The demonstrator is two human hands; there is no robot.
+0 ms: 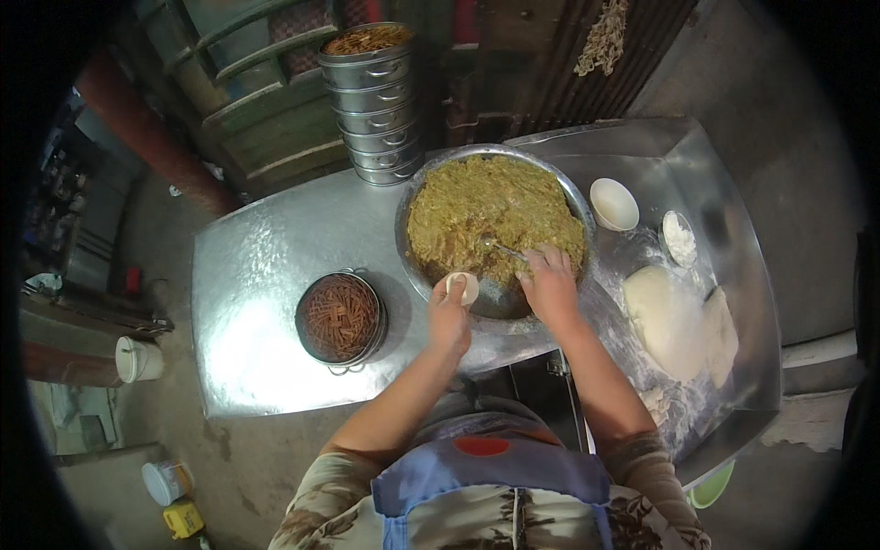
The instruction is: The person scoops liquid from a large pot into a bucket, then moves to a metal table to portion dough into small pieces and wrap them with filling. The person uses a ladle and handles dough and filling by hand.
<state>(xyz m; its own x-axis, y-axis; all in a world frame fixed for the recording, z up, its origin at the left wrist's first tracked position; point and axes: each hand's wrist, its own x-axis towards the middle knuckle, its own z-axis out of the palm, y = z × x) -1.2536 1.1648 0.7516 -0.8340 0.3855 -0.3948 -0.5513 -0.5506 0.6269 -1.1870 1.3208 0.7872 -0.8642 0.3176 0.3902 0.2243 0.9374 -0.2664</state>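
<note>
A large metal basin (495, 199) holds a greenish-yellow, chopped filling. Over its near rim my left hand (450, 313) pinches a small round dough wrapper (469, 288). My right hand (550, 285) grips the handle of a metal spoon (505, 249), whose bowl end rests on the filling. To the right of the basin, a large lump of pale dough (663, 320) lies on the floured metal worktop, with a flatter dough piece (720, 337) beside it.
Left of the basin stands a round steamer tier (340, 320) with a brown slatted liner. Stacked metal steamer tiers (378, 103) rise at the back edge. A white bowl (614, 205) and a small bowl of flour (679, 239) sit at the right. Raised metal walls bound the worktop's right part.
</note>
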